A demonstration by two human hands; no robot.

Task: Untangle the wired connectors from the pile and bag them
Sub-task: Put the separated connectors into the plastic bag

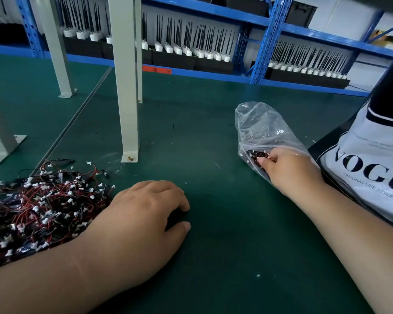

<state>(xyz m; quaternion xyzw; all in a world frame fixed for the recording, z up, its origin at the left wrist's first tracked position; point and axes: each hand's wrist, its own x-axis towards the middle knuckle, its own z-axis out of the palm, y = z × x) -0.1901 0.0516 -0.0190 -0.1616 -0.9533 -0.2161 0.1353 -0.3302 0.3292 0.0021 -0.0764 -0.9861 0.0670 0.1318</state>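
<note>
Pinching wired connectors point(256, 155) inside the plastic bag point(259, 123) with right hand point(289, 169); resting left hand point(145, 214), relaxed and empty, just right of the pile point(36, 207).

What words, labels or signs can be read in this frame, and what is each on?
"VOGU", cut by the frame edge: white fabric at right.
"ORIGINAL LIFE STYLE": same fabric, beneath the big letters.
Small lines above those letters: too small to read.
Red label on the blue shelf beam: characters blurred, partly behind a post.

Even, soft light; edges warped, perhaps blurred.
</note>
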